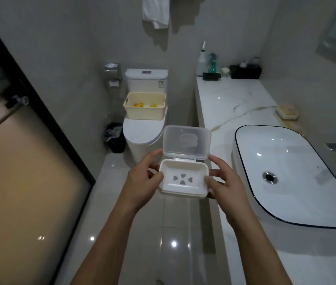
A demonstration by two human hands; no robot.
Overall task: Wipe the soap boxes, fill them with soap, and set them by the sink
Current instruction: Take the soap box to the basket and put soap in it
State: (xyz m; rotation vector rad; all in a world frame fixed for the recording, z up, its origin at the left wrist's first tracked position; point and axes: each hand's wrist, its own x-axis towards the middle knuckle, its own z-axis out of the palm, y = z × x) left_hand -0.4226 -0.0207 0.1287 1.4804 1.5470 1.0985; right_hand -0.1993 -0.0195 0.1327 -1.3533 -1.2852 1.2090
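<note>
I hold a white soap box in the air in front of me, left of the counter. Its clear hinged lid stands open and upright. The tray inside is bare, with heart-shaped drain holes. My left hand grips the box's left side and my right hand grips its right side. A second soap box with a closed lid sits on the counter beyond the sink. A cream basket holding yellow and orange packets rests on the toilet lid.
The white marble counter runs along the right, with spray bottles and a black tray at its far end. A toilet and a black bin stand ahead. A dark-framed door is on the left. A towel hangs above.
</note>
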